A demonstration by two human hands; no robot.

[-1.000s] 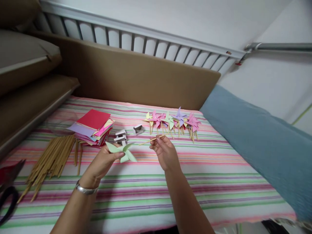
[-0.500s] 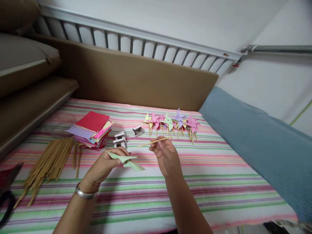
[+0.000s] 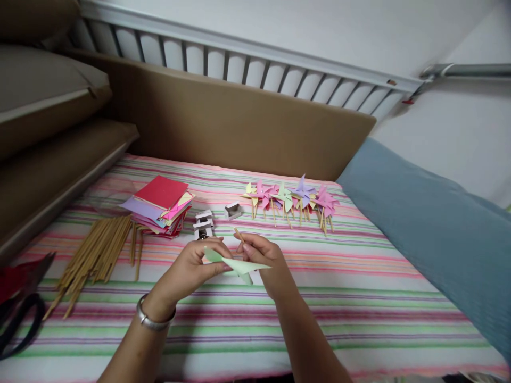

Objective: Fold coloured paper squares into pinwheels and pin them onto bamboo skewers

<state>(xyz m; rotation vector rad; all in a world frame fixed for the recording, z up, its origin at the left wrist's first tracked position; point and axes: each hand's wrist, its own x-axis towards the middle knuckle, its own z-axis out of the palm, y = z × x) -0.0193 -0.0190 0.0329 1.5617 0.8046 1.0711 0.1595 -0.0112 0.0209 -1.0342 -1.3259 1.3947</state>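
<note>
My left hand [image 3: 191, 268] pinches a pale green paper pinwheel [image 3: 235, 263] by its centre, tilted nearly flat above the striped cloth [image 3: 359, 298]. My right hand [image 3: 263, 258] sits right behind the pinwheel and holds a thin bamboo stick [image 3: 238, 234], whose tip pokes up between the two hands. The rest of the stick is hidden by the paper and my fingers.
A row of finished coloured pinwheels [image 3: 291, 199] lies further back. A stack of coloured paper squares [image 3: 162, 205] and a pile of bamboo sticks [image 3: 96, 255] lie to the left, small white boxes [image 3: 203, 223] in between. Black-handled scissors [image 3: 19, 314] at far left; blue cushion [image 3: 431, 223] on the right.
My hands came together: the right hand brought the stick in behind the pinwheel, and the left hand tilted the pinwheel flat and moved it right.
</note>
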